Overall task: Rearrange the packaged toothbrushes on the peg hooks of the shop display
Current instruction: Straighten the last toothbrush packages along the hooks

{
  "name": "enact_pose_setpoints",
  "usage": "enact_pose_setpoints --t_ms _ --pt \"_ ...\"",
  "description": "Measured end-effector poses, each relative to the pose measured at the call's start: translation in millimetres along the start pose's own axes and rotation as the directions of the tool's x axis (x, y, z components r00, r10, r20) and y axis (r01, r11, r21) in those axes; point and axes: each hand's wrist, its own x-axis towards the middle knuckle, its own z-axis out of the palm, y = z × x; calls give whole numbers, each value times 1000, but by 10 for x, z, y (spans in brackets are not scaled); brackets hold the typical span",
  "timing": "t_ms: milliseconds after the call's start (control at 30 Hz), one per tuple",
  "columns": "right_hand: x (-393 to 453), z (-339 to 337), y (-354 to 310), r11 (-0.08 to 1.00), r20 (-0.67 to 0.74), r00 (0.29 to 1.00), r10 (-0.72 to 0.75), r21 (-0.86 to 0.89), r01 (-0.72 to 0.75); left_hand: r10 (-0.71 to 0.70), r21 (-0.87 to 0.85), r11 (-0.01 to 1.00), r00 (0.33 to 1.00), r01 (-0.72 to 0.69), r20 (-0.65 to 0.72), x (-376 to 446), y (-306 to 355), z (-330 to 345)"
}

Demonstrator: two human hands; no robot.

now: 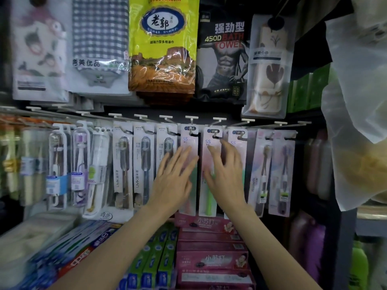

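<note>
Toothbrushes in pink "SS" cards hang mid-row on the peg hooks (191, 117), and both hands lie flat against them with fingers spread and straight, gripping nothing. The left hand (173, 176) covers the lower part of the left pink pack (189, 141); the right hand (225, 174) reaches across the middle pink pack (210, 143) towards a third (237, 137) just beside it. Grey LMK packs (122, 164) hang touching on the left, lilac packs (282, 170) on the right.

Risk, as I judge it: a sideways push could swing a card off its hook tip, or drag a neighbour along, since the packs hang edge to edge (hardly any gap shows between them). A dropped pack would land among the toothpaste boxes (209, 258) stacked on the shelf below.

Room is tight at both ends of the row; towel bags (163, 49) hang close overhead, so lifting outward off the hook looks the freest path.
</note>
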Motion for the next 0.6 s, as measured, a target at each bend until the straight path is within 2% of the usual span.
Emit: enact_pose_setpoints --t_ms 133,233,333,600 --pt "54 139 -191 997 18 997 -77 16 77 -69 41 997 997 67 41 -115 -161 -31" --pt "115 213 -306 989 25 990 -141 -48 142 -111 53 993 993 108 42 -167 -309 -53" --pt "179 235 -297 994 14 999 -35 -99 36 -110 89 990 993 106 38 -175 -443 -68" --pt "73 190 -91 988 19 999 31 -155 -28 -74 126 990 995 66 61 -99 -553 -131"
